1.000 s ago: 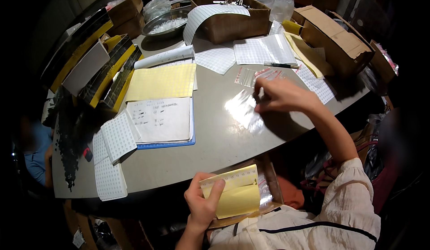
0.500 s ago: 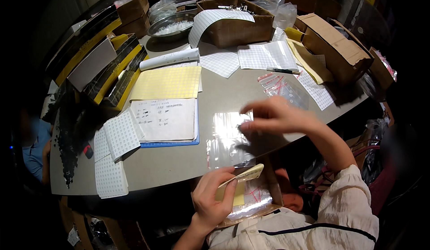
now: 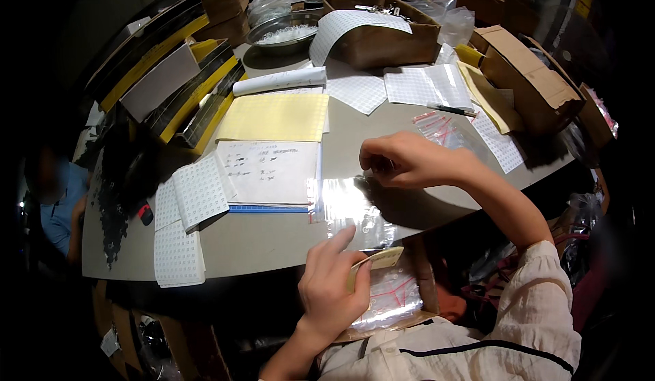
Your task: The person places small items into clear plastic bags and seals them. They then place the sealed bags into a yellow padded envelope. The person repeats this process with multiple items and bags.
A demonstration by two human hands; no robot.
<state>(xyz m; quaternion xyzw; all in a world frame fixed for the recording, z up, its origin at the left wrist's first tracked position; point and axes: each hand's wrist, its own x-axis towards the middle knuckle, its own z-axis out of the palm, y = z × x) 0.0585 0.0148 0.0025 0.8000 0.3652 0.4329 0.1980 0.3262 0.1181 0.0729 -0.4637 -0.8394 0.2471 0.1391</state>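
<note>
My left hand (image 3: pixel 333 275) holds a folded yellow sheet (image 3: pixel 382 259) between thumb and fingers, just off the table's front edge. Its index finger is stretched toward the clear zip bags (image 3: pixel 351 207) lying on the tabletop. Over the far right side of those bags hovers my right hand (image 3: pixel 413 162), fingers curled and pressed together. Whatever it may pinch is hidden. Below my left hand, an open cardboard box (image 3: pixel 428 282) contains more clear bags (image 3: pixel 392 292) with red lines.
Left of the bags lies a handwritten notebook (image 3: pixel 273 176), with a yellow label sheet (image 3: pixel 273 118) beyond it. White label sheets (image 3: pixel 198 193) overlap the notebook's left side. A pen (image 3: pixel 450 110), a metal bowl (image 3: pixel 283 34) and cardboard boxes (image 3: pixel 525 67) stand farther back. Another person's blue sleeve (image 3: pixel 61 210) is far left.
The whole view has shifted. My right hand's fingers have curled inward and closed. My left index finger now reaches out toward the bags, while the yellow sheet stays in that hand.
</note>
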